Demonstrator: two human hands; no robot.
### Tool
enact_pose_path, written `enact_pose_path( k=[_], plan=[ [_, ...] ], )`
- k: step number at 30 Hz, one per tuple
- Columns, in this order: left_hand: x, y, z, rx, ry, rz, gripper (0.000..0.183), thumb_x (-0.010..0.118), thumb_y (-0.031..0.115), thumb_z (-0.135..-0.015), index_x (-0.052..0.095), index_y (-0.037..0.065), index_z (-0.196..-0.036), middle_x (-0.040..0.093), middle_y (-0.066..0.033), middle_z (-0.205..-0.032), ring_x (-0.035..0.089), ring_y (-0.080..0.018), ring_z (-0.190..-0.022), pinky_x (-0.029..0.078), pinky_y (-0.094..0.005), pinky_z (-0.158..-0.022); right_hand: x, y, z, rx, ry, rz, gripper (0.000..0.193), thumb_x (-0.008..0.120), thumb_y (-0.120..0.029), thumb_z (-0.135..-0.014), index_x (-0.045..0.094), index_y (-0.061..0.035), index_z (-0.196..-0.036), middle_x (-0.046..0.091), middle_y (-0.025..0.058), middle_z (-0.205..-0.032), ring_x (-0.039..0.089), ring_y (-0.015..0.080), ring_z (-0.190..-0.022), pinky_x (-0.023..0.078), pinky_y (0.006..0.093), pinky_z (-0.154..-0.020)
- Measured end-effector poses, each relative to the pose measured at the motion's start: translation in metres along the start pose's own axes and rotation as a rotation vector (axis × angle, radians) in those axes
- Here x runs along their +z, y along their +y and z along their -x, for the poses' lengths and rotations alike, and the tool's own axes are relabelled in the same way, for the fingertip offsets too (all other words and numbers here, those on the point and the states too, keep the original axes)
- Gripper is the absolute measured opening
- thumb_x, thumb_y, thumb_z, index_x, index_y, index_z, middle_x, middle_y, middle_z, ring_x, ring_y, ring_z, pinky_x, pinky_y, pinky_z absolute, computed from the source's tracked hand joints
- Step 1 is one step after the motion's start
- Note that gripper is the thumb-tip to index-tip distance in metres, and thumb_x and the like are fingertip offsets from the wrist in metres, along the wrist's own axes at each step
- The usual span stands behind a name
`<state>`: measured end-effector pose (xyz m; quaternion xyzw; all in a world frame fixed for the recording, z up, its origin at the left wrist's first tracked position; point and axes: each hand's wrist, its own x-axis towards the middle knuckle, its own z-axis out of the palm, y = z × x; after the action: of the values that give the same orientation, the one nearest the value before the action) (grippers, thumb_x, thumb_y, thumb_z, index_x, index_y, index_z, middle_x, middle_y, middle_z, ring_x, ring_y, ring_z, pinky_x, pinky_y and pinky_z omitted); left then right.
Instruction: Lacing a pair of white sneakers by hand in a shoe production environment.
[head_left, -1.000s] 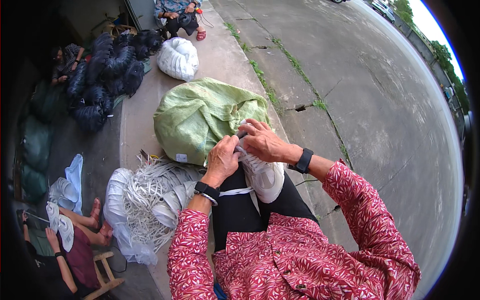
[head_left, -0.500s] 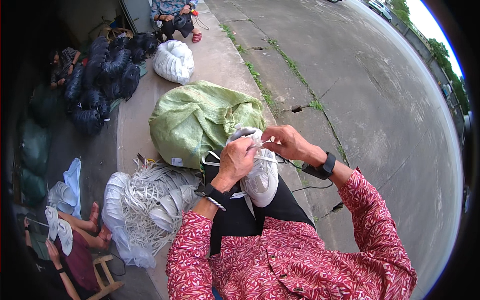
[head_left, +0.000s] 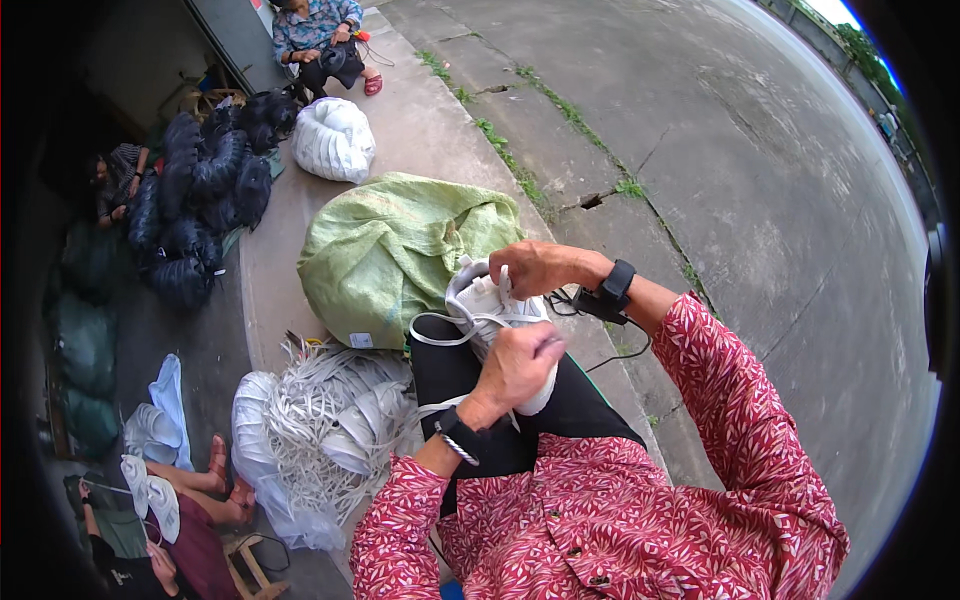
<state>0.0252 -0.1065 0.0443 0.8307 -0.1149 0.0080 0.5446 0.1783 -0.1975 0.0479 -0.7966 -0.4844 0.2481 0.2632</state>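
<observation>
A white sneaker (head_left: 485,300) rests on my lap, its toe toward me and partly hidden by my left hand. White shoelace (head_left: 440,340) loops out at its left side. Up by the tongue, my right hand (head_left: 535,268) is closed in a pinch on the shoelace. My left hand (head_left: 515,365) lies lower, over the shoe's front, its fingers curled on the shoelace; its thumb is slightly blurred. Just beyond the shoe sits a bulging green woven sack (head_left: 395,255).
Left of my legs, a plastic bag (head_left: 300,520) holds white shoe parts and a heap of white laces (head_left: 320,420). Black bundles (head_left: 205,190) and a white bundle (head_left: 335,140) stand farther off. Co-workers sit at the far end and lower left, one beside a wooden stool (head_left: 250,570).
My hands have moved apart: the left slid down toward the toe, the right shifted up and left to the tongue. The view has turned slightly.
</observation>
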Motion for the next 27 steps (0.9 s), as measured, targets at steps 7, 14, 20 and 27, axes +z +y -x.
enact_pose_path(
  k=[7, 14, 20, 27],
  plan=[
    [-0.024, -0.061, -0.009, -0.358, 0.332, 0.098, 0.010, 0.055, 0.008, -0.085, 0.057, -0.001, -0.087, 0.060, -0.0041, -0.059, 0.052, -0.0078, -0.044, 0.039, -0.0234, -0.040, 0.021, 0.026, 0.011, -0.029, 0.120, -0.378, 0.022, 0.068, -0.001, -0.066, 0.054, -0.0022, -0.083, 0.058, 0.0027, -0.066, 0.055, 0.0098, -0.064, 0.043, 0.0271, -0.055],
    [-0.031, -0.051, -0.035, -0.182, 0.231, -0.440, 0.016, 0.060, 0.010, -0.077, 0.059, 0.004, -0.091, 0.064, -0.0164, -0.075, 0.063, -0.0305, -0.070, 0.047, -0.0399, -0.062, 0.036, 0.038, 0.016, -0.031, 0.209, -0.553, 0.019, 0.066, -0.006, -0.067, 0.055, -0.0045, -0.083, 0.059, 0.0015, -0.068, 0.055, 0.0104, -0.064, 0.043, 0.0282, -0.057],
    [-0.046, -0.027, -0.025, -0.365, 0.140, -0.611, 0.013, 0.058, 0.014, -0.078, 0.056, 0.004, -0.086, 0.062, -0.0207, -0.079, 0.060, -0.0393, -0.079, 0.044, -0.0469, -0.066, 0.035, 0.035, 0.021, -0.057, 0.165, -0.695, 0.017, 0.060, -0.005, -0.076, 0.057, -0.0047, -0.092, 0.059, -0.0002, -0.073, 0.054, 0.0084, -0.069, 0.044, 0.0251, -0.062],
    [-0.137, -0.122, 0.075, -0.550, 0.438, -0.576, 0.008, 0.055, 0.008, -0.075, 0.055, 0.002, -0.079, 0.059, -0.0169, -0.068, 0.059, -0.0346, -0.068, 0.044, -0.0437, -0.064, 0.026, 0.022, 0.015, -0.037, 0.143, -0.747, 0.016, 0.052, -0.009, -0.084, 0.060, -0.0035, -0.096, 0.053, -0.0031, -0.068, 0.048, 0.0063, -0.064, 0.040, 0.0240, -0.056]
  ],
)
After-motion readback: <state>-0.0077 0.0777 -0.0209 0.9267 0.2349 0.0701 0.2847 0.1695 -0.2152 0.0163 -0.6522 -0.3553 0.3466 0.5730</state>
